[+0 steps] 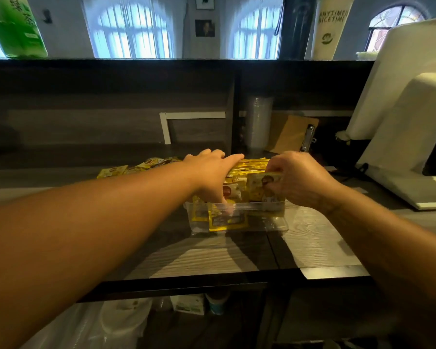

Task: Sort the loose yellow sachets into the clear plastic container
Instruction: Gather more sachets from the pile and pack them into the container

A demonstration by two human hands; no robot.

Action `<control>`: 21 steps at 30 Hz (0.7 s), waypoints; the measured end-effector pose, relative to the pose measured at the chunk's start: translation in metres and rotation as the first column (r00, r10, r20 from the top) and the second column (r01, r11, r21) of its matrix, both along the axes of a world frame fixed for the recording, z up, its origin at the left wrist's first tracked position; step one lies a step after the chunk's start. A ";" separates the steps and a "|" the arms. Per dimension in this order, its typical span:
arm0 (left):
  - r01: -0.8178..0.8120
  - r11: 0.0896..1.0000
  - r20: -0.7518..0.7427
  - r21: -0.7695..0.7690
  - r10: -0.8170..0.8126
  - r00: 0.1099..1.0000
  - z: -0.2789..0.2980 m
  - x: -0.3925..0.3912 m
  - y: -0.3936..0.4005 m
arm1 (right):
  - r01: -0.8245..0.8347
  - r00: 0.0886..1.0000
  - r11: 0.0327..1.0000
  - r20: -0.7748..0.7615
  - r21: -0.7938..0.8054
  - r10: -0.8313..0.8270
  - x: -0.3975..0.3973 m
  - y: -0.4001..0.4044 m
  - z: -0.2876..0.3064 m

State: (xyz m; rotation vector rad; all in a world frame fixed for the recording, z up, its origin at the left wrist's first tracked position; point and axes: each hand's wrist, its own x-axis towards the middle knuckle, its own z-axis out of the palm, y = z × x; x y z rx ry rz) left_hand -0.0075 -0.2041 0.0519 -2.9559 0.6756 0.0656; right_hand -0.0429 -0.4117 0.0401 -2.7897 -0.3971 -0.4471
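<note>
Hands (300,177) over sachet-filled container (239,217).

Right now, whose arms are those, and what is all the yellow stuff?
The arms belong to a person wearing a camera on their head, so you see what they see, looking down at a grey wooden counter. A clear plastic container sits there, holding upright yellow sachets. The left hand reaches into those sachets. The right hand pinches one sachet above the container. More loose sachets lie behind the left arm. A clipboard leans farther back.
</note>
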 end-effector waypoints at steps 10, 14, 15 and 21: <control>0.000 0.994 -0.018 0.112 0.002 1.000 -0.005 0.007 -0.004 | -0.044 0.991 0.808 -0.127 -0.588 -0.038 0.031 0.018 0.008; 0.015 0.994 0.030 0.105 -0.018 0.999 -0.008 0.008 -0.006 | -0.118 0.956 0.825 -0.288 -0.553 -0.056 0.042 0.029 0.005; 0.024 0.995 0.045 0.099 -0.028 0.999 -0.008 0.009 -0.006 | -0.119 0.954 0.832 -0.295 -0.542 -0.055 0.043 0.030 0.005; 0.059 0.997 0.151 0.059 -0.067 0.986 -0.016 0.012 -0.005 | -0.064 0.983 0.849 -0.179 -0.524 -0.037 0.043 0.034 0.000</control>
